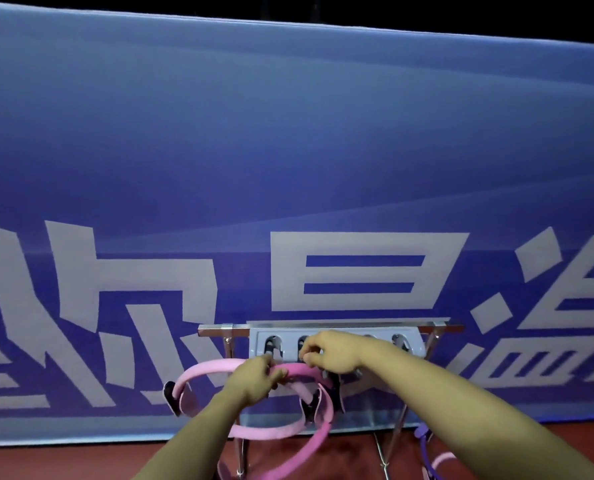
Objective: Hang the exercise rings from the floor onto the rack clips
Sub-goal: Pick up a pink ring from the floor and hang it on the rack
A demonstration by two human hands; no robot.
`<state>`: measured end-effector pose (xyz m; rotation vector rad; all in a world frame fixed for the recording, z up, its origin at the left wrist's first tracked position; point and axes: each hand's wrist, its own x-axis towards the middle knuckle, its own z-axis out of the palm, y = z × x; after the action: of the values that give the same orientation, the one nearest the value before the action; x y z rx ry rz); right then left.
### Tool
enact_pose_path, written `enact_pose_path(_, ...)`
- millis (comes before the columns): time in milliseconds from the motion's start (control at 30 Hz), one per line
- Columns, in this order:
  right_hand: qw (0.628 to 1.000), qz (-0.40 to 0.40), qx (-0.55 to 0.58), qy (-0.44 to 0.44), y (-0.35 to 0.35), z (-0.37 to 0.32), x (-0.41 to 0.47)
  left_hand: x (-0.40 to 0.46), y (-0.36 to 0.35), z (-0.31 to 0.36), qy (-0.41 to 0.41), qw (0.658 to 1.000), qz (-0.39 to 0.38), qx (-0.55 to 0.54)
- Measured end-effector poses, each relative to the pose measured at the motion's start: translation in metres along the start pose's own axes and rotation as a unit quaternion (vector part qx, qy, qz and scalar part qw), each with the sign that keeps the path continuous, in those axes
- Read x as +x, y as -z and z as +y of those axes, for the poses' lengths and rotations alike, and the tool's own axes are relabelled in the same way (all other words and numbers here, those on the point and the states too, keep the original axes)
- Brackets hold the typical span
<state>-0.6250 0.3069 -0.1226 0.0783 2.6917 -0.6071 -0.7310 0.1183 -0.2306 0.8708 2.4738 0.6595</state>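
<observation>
Left hand (254, 379) clamped on top arc of light pink ring (198, 375), held up just under the grey clip panel (333, 344) on the metal rack (219, 330). Right hand (333, 353) fingers pinched together at second clip (303, 342), touching the darker pink ring (309, 441) top. Another pink ring (444, 459) and a purple ring (423, 445) on the floor (351, 455), lower right, beside the rack leg.

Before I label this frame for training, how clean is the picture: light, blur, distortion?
Head view: dim, corners fall to black; wide-angle bends the banner top edge; soft overall, rack clips and both hands, left and right, slightly smeared; pink ring readable; no glare.
</observation>
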Motion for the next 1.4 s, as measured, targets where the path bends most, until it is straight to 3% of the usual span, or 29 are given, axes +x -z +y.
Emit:
enact_pose_path(367, 1.0, -0.01, 0.013, -0.022, -0.005, 0.003, 0.002, -0.001, -0.019, 0.015, -0.048, 0.958, 0.131, 0.252)
enact_pose_path(633, 0.999, -0.009, 0.025, -0.035, -0.01, 0.014, 0.001, 0.011, -0.017, 0.02, -0.073, 0.946, 0.112, 0.296)
enact_pose_path(900, 0.998, 0.005, 0.038, -0.039, -0.008, 0.018, -0.005, 0.014, -0.005, 0.028, -0.035, 0.985, 0.058, 0.157)
enact_pose_path(1100, 0.998, 0.019, 0.047, -0.041, -0.007, 0.016, -0.009, 0.013, 0.008, 0.031, -0.04, 0.996, 0.053, 0.061)
enact_pose_path(1300, 0.987, 0.111, 0.109, -0.047, -0.016, 0.022, -0.028, 0.005, 0.014, 0.045, -0.114, 0.981, 0.027, -0.153)
enact_pose_path(1400, 0.971, 0.179, 0.149, -0.059, -0.017, 0.03, -0.05, 0.005, 0.014, 0.069, -0.158, 0.968, 0.011, -0.194)
